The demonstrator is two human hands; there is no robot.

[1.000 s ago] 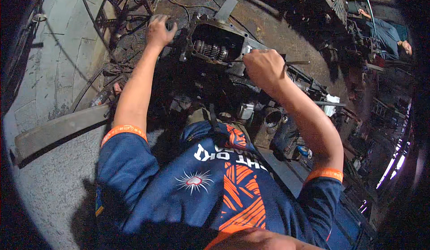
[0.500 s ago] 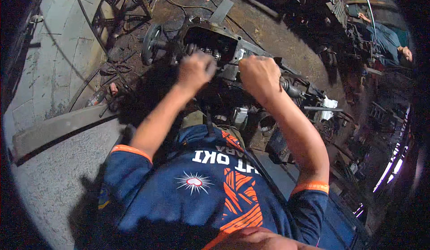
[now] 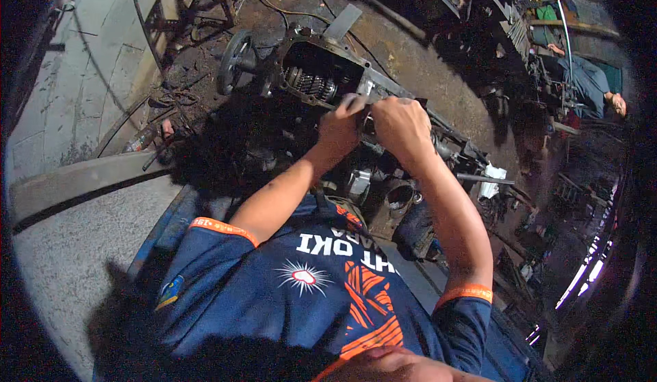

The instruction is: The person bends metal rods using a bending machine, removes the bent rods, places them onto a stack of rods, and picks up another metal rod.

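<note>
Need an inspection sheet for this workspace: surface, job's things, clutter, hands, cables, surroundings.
Surface: stained brown floor beyond the housing.
Job's things: open-topped metal housing with gears inside; dark wheel off its left end.
Clutter: clear bottle lying at left; crumpled white material at right.
Hands: left hand and right hand close together by the housing's near right corner; right is curled, contents hidden; left's contact unclear.
Cables: yellowish line across the floor; dark cable by the wall.
Surroundings: pale wall at left; person in grey-blue at upper right.
</note>
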